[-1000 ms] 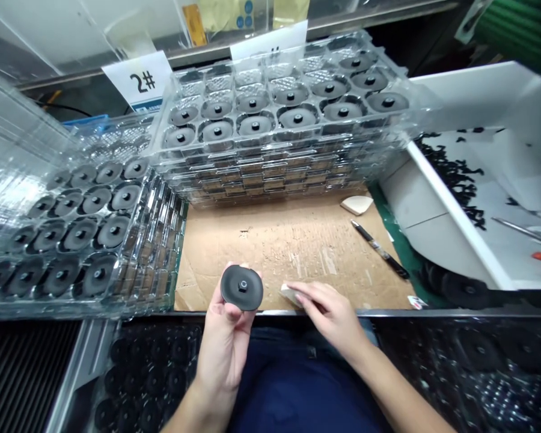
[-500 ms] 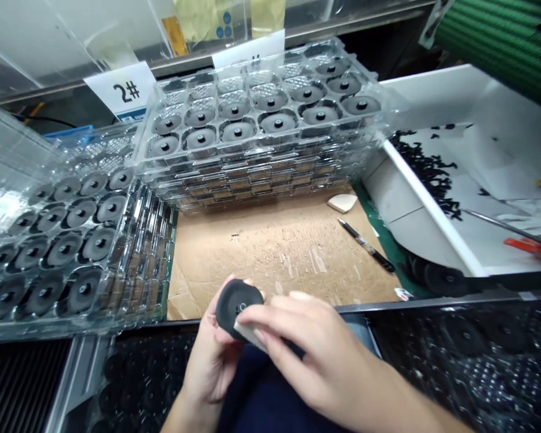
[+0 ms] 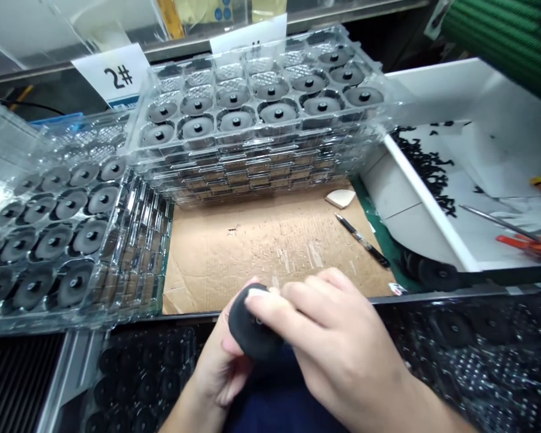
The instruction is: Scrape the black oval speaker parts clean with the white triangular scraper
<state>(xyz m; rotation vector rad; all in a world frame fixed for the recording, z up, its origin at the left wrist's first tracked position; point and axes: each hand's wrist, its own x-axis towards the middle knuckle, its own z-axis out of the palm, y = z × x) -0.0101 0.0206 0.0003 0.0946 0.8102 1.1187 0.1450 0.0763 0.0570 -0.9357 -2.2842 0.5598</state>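
Observation:
My left hand [image 3: 219,361] is shut around a round black rubber disc [image 3: 252,328], which it holds tilted just above my lap. My right hand [image 3: 338,343] lies over the disc, its fingers pressing a small white pad [image 3: 255,293] against the disc's face. Most of the pad and the disc's central stud are hidden by my fingers.
Stacked clear plastic trays [image 3: 261,102] of black discs stand ahead, with more trays [image 3: 58,222] to the left. A cardboard sheet [image 3: 270,252] holds a pen [image 3: 363,240] and a white wedge [image 3: 340,198]. A white bin [image 3: 433,198] of small black pieces stands right.
My hands have come closer together and moved towards me. The white pad has gone from beside the disc to pressed on its face, and the disc has turned away from view.

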